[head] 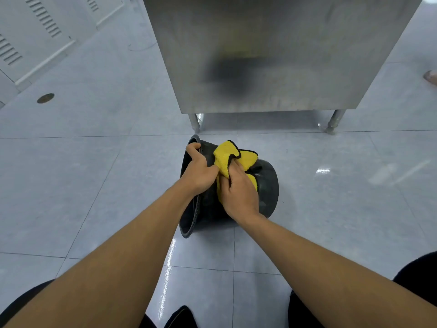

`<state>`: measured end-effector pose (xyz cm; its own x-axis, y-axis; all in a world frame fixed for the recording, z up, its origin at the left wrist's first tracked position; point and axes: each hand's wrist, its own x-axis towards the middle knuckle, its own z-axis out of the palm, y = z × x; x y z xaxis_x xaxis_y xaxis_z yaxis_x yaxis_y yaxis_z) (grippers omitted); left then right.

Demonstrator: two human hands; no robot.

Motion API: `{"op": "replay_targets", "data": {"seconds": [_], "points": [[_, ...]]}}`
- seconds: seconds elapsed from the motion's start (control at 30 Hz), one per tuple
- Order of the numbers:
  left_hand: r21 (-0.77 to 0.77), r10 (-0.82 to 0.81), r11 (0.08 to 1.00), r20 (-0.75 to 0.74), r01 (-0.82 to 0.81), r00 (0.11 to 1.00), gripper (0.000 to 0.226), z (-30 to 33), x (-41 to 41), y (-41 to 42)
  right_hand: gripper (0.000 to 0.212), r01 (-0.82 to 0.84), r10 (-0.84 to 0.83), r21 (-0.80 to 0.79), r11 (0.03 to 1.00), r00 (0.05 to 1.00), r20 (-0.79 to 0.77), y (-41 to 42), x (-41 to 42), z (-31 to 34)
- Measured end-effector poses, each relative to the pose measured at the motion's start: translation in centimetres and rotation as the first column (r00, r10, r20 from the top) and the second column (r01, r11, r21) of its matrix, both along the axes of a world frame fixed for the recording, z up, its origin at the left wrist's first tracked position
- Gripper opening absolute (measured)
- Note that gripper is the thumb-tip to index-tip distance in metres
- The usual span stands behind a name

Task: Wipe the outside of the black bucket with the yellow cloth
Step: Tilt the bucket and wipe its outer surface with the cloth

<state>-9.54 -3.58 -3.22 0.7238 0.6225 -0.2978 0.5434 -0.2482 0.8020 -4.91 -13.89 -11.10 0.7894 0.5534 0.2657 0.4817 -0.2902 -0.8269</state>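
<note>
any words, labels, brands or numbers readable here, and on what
None can be read. The black bucket, the yellow cloth, the steel cabinet and the vented white panels show no print, label or number in this view.

- Both forearms are bare from the frame's lower edge to the wrists — no sleeves, watch or bands.
- left hand (199,170) and right hand (238,188) — ungloved, no rings visible.
- Dark, black-looking clothing covers the legs at the bottom corners.
</note>
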Motion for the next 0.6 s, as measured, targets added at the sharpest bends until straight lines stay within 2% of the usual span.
{"op": "replay_targets", "data": {"seconds": [0.2, 0.33, 0.47, 0.6], "points": [[0.022, -0.005, 1.000, -0.068, 0.007, 0.998, 0.073, 0.0, -0.1, 0.5, 0.037, 0.162, -0.187, -0.164, 0.973, 0.972, -0.145, -2.1, 2.1, -2.2], [0.100, 0.003, 0.995, -0.049, 0.001, 0.999, 0.077, 0.3, -0.1, 0.6, 0.031, 0.256, -0.310, -0.230, 0.939, 0.920, -0.241, -3.0, 3.3, -3.3], [0.177, 0.008, 0.984, -0.036, -0.001, 0.999, 0.080, -0.1, -0.2, 0.5, 0.023, 0.263, -0.289, -0.206, 0.943, 0.951, -0.107, -2.1, 2.0, -2.4], [0.157, 0.008, 0.988, -0.057, 0.001, 0.998, 0.086, -0.5, -0.3, 0.4, 0.027, 0.065, -0.060, -0.115, 0.991, 0.997, 0.052, -0.8, -0.1, -0.9]]}}
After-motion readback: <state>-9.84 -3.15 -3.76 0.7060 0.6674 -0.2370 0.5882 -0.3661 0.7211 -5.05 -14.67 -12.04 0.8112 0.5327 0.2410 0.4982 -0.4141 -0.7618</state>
